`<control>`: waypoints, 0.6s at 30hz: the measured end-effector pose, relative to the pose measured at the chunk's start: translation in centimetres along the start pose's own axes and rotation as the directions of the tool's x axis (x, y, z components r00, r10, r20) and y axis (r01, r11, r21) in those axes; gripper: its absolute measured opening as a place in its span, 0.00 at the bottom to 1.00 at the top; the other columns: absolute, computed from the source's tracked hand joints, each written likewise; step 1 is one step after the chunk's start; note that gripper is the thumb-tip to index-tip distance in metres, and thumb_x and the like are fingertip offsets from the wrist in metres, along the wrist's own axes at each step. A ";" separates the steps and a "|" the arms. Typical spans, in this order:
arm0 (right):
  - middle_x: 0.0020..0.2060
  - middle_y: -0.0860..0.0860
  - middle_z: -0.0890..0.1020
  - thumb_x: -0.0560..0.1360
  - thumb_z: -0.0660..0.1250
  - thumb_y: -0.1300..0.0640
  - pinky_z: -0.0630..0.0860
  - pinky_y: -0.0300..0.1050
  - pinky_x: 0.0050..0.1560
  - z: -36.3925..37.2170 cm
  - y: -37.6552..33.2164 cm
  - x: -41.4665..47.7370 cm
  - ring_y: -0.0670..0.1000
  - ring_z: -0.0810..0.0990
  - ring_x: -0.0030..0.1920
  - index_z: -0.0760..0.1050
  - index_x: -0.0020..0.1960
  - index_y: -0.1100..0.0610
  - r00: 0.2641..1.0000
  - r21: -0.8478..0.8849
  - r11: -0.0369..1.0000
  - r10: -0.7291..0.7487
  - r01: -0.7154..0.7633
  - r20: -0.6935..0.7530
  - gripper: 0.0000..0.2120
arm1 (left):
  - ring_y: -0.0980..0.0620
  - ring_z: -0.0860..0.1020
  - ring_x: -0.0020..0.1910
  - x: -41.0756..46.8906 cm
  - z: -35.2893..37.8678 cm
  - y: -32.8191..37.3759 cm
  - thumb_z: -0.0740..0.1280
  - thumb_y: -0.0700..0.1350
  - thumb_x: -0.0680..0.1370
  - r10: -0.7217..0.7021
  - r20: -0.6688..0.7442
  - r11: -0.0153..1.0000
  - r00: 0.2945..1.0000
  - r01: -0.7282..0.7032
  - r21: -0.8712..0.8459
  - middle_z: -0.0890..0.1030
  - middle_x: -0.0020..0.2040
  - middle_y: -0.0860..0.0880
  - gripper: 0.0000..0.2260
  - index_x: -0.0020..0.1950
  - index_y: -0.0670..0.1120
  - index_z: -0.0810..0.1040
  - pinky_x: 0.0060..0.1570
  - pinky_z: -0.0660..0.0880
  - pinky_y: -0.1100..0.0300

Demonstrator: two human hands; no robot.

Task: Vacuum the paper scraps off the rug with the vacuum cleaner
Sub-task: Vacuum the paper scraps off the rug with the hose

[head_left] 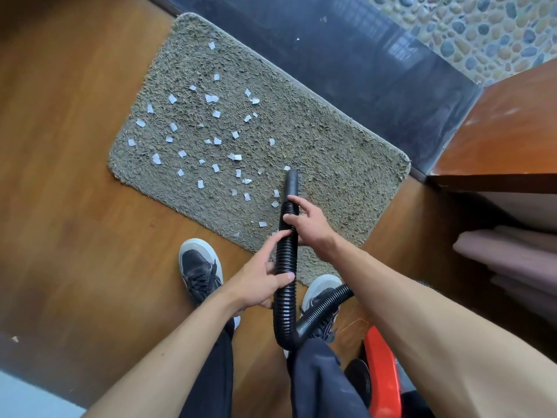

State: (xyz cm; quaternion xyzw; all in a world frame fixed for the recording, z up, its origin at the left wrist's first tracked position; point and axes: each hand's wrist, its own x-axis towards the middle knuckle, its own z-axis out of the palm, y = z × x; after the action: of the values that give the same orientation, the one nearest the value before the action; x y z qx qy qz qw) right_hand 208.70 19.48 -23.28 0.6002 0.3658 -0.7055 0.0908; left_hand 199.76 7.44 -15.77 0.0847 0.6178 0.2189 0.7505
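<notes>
Now both my hands, left hand (261, 279) and right hand (307, 220), have fingers clamped on the hose (286, 260); its nozzle (291, 179) sits at frame centre, and next I must sweep toward the paper scraps (211, 140) at the rug (331, 158)'s left.

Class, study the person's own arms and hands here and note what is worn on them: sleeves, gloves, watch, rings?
Nothing is worn. The left forearm and right forearm are bare as far up as the picture shows, no sleeve in sight. The left hand and right hand have no gloves, and no watch, bracelet or ring shows.
</notes>
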 end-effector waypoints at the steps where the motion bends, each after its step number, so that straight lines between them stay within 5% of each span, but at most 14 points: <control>1: 0.57 0.57 0.78 0.77 0.63 0.65 0.82 0.55 0.48 0.4 -0.1 0.1 0.53 0.81 0.50 0.69 0.71 0.49 1.000 -0.011 1.000 -0.013 0.013 -0.003 0.24 | 0.58 0.80 0.41 -0.1 -0.2 -0.1 0.65 0.39 0.81 0.001 -0.009 1.000 1.000 -0.001 -0.001 0.82 0.45 0.53 0.31 0.71 0.71 0.58 0.31 0.77 0.61; 4: 0.59 0.59 0.77 0.77 0.63 0.65 0.80 0.47 0.41 1.1 -0.9 0.5 0.52 0.81 0.47 0.69 0.72 0.49 0.999 -0.028 0.999 -0.041 0.041 -0.002 0.25 | 0.57 0.80 0.42 0.0 -0.9 0.1 0.65 0.39 0.81 0.013 -0.033 1.000 0.999 -0.014 -0.018 0.82 0.46 0.52 0.32 0.71 0.71 0.58 0.32 0.76 0.60; 18: 0.56 0.59 0.80 0.78 0.63 0.65 0.80 0.53 0.48 0.2 3.0 -1.8 0.53 0.81 0.48 0.68 0.71 0.48 0.993 0.067 0.997 0.036 -0.029 -0.111 0.24 | 0.56 0.80 0.40 -0.6 0.7 -2.0 0.65 0.39 0.81 -0.024 0.069 0.999 0.997 0.025 -0.022 0.81 0.47 0.50 0.31 0.71 0.71 0.59 0.33 0.78 0.59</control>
State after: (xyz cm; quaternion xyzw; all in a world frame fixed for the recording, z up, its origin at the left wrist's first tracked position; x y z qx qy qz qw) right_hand 210.78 16.64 -22.86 0.6473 0.3372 -0.6808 0.0617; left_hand 200.82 5.51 -15.83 0.0759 0.5899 0.2137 0.7750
